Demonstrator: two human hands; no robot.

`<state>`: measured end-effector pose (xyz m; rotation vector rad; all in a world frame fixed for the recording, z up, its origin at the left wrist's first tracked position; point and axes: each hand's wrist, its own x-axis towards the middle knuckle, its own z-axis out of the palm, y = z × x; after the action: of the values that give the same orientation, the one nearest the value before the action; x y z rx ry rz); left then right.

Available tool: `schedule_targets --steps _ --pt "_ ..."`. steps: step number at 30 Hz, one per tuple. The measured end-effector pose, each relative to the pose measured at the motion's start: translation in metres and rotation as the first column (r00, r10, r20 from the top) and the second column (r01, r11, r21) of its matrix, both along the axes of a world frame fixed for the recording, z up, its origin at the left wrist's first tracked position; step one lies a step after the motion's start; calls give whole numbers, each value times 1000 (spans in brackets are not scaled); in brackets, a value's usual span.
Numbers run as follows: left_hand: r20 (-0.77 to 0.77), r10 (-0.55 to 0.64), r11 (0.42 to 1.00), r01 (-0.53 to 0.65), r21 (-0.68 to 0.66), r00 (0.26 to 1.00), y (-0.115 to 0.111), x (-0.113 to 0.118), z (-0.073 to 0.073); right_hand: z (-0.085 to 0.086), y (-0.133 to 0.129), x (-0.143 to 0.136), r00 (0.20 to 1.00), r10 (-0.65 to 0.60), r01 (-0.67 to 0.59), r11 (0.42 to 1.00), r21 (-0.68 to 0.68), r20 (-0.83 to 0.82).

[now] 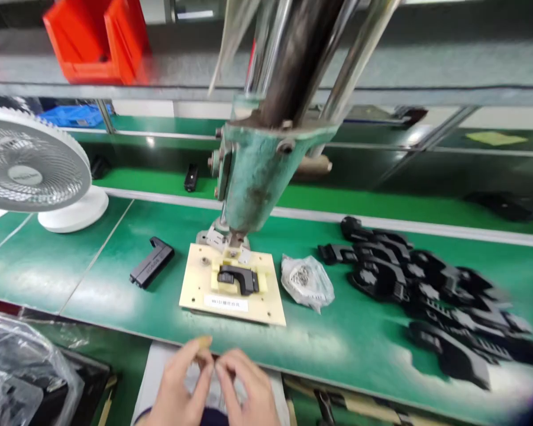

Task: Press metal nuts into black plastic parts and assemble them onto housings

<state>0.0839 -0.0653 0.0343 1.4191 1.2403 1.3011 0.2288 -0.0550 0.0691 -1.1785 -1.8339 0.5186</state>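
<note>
My left hand and my right hand meet at the table's front edge, fingertips pinched close together. Whatever they hold, if anything, is too small or hidden to name. Just beyond them lies a cream fixture plate with a printed label, and a black curved plastic part sits in its raised nest. Over the plate stands a green press head. To the right of the plate is a clear plastic bag of small metal pieces. A black rectangular part with lettering lies to the left.
Many black plastic parts are heaped on the green table at the right. A white fan stands at the left. Above, a red bin rests on a metal shelf. Clear plastic wrapping covers a dark container at the lower left.
</note>
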Motion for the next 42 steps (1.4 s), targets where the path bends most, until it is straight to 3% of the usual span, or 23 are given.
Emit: schedule_targets --steps 3,5,8,12,17,21,25,30,42 --pt "-164 117 947 -61 314 979 37 -8 26 10 36 -1 990 -134 139 954 264 -39" --pt "-181 195 903 -105 417 964 70 -10 39 13 64 -3 961 -270 274 887 373 -63" --pt "-162 232 892 -143 429 959 112 -8 49 16 97 -10 933 -358 339 830 442 -44" --pt "-102 138 915 -87 394 985 141 2 49 16 116 -17 913 -408 365 793 488 -20" --pt "-43 15 905 4 425 999 154 10 40 11 123 -20 892 -452 403 767 499 -26" --pt "-62 -32 892 56 448 998 160 11 37 7 127 -26 872 -487 451 757 472 -51" --pt "-77 -65 868 94 487 995 165 10 36 3 129 -36 835 -542 517 711 477 -97" --pt "-131 -43 836 108 539 990 173 8 33 0 130 -45 772 -626 591 642 488 -111" --pt "-258 25 782 141 607 966 186 6 27 -6 136 -49 706 -688 654 543 527 -167"
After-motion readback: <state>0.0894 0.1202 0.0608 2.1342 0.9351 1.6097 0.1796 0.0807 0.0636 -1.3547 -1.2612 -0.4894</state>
